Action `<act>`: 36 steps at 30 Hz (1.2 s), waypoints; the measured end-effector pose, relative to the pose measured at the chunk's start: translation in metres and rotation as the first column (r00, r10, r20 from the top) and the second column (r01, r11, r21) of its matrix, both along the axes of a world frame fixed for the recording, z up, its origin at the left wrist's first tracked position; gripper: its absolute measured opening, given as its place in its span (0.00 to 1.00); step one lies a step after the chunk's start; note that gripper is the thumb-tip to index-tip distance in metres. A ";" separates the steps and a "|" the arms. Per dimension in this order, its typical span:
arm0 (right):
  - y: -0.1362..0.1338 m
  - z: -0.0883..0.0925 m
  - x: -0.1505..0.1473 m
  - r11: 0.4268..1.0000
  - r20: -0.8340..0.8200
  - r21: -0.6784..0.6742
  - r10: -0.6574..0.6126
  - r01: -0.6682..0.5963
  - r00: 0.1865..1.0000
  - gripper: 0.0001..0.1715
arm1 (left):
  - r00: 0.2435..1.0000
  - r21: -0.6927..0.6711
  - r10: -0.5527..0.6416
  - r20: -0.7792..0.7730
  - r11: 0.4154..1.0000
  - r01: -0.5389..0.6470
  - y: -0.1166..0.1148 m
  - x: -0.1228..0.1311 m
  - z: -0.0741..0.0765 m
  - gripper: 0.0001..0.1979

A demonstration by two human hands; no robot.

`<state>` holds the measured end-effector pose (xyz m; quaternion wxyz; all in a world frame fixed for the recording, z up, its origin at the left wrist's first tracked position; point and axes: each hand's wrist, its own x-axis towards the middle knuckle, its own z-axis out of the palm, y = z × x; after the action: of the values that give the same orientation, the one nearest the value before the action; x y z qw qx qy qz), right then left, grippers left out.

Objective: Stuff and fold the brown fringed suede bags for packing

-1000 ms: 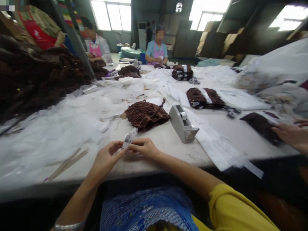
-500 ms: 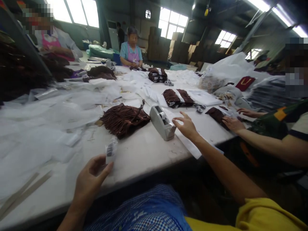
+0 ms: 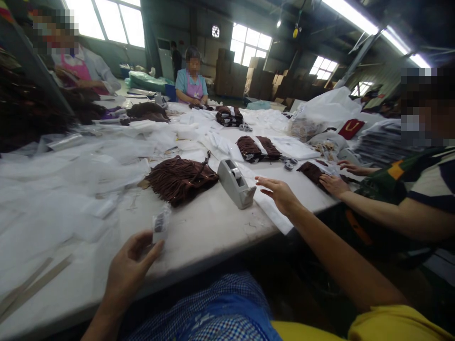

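Observation:
My left hand [image 3: 133,265] pinches the lower end of a small clear-and-white packet with dark print [image 3: 159,225], held upright above the near table edge. What the print says is too small to read. My right hand [image 3: 279,195] is open, its fingers stretched toward the front end of a grey tape dispenser [image 3: 237,184], a short gap away. No tape shows on its fingers. Left of the dispenser lies a brown fringed bag [image 3: 179,180] with a strap. A white sheet [image 3: 272,210] lies under my right hand, reaching the table edge.
Thin white wrapping sheets [image 3: 64,189] cover the table's left side. Farther back are bundled brown fringed bags [image 3: 258,148] with white bands. At right, a co-worker's hands [image 3: 334,184] rest on a dark brown piece [image 3: 313,173]. Grey strips [image 3: 35,284] lie near left.
My right hand's thumb and finger were curled together at the dispenser's front; now the fingers are straighter and slightly apart from it. My left hand still holds the packet. The view has shifted slightly.

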<state>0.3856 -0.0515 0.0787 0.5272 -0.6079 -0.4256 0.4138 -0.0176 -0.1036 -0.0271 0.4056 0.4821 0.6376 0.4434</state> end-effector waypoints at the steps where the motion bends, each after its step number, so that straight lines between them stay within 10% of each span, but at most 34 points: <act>1: -0.007 -0.001 0.001 1.000 -0.023 -0.022 0.001 -0.002 1.000 0.18 | 1.000 -0.006 0.002 0.007 1.000 -0.002 0.000 0.000 0.000 0.29; 7: -0.026 -0.040 0.002 0.985 -0.146 -0.171 -0.011 -0.014 0.989 0.21 | 0.998 -0.039 0.032 0.063 0.999 -0.029 0.000 -0.001 -0.002 0.29; 15: -0.028 -0.073 -0.017 0.995 0.093 -0.019 -0.096 0.098 0.991 0.21 | 0.997 -0.051 0.024 0.079 0.998 -0.020 0.000 -0.001 -0.002 0.30; 20: -0.051 -0.054 -0.064 0.968 0.357 0.134 0.153 -0.213 0.921 0.13 | 0.998 0.024 0.006 0.069 1.000 -0.007 -0.001 0.006 -0.001 0.27; 26: -0.043 -0.044 -0.154 0.736 0.371 0.151 0.577 -0.660 0.728 0.10 | 0.998 0.181 -0.060 0.036 0.982 0.052 -0.001 0.010 -0.001 0.20; 30: -0.028 -0.055 -0.202 0.656 0.318 0.128 0.684 -0.744 0.657 0.13 | 0.993 0.231 -0.090 0.075 0.970 0.071 -0.003 0.009 -0.004 0.18; 36: -0.009 -0.063 -0.223 0.697 0.324 -0.034 0.686 -0.717 0.651 0.19 | 0.976 0.235 -0.131 0.173 0.968 0.089 -0.004 0.003 -0.007 0.17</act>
<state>0.1631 -0.0603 0.0158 0.2808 -0.4269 -0.7244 0.4627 -0.0144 -0.1077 -0.0337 0.4302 0.5160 0.5144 0.5330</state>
